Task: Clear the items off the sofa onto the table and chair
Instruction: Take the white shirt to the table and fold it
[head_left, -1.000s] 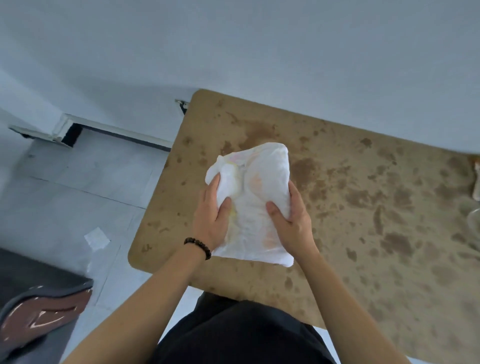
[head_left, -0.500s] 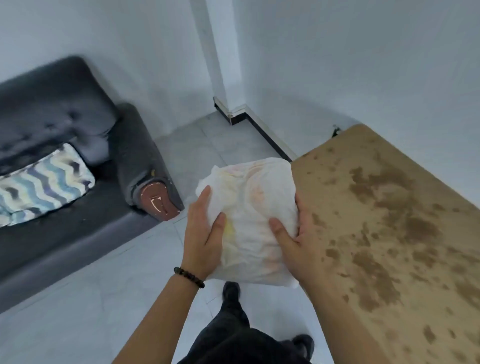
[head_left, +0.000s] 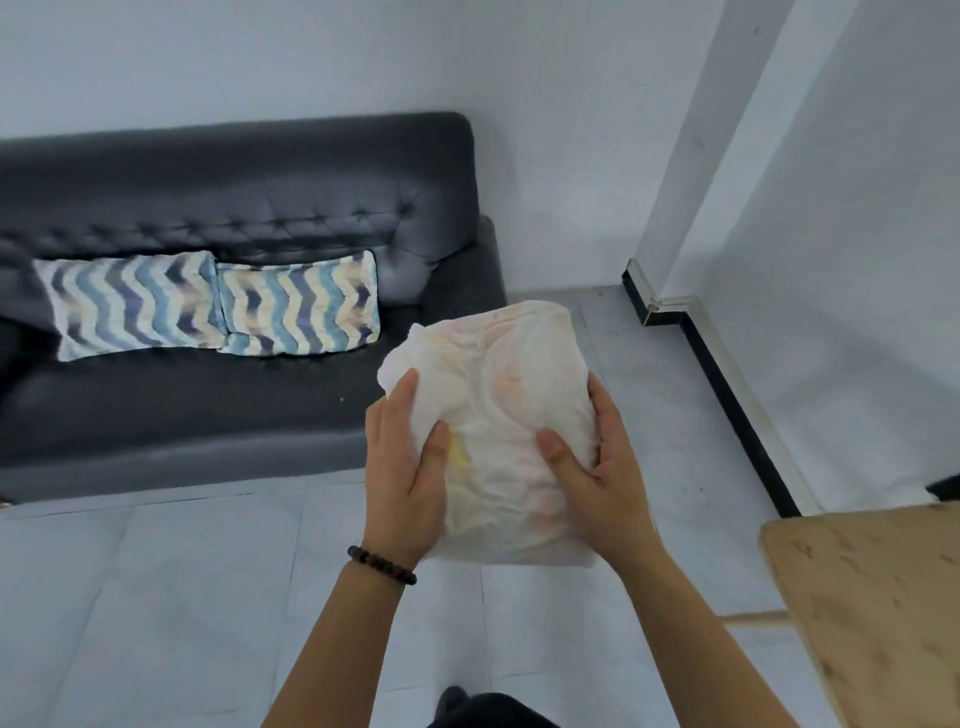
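Bundle (head_left: 498, 415) (white, crumpled) gripped by both hands; sofa (head_left: 208, 415) beyond.

A crumpled white cloth bundle (head_left: 498, 431), faintly stained yellow and pink, is held in the air over the grey tiled floor (head_left: 156, 597). It is gripped from both sides: the left hand (head_left: 402, 467), with a dark beaded bracelet (head_left: 382, 565) at the wrist, is pressed against its left edge, and the right hand (head_left: 597, 478) is clasped on its right edge. A dark tufted sofa (head_left: 234, 208) is seen behind, with two wavy-striped cushions (head_left: 213, 304) leaned side by side against its backrest. A corner of a stained wooden table (head_left: 872, 597) is seen at lower right.
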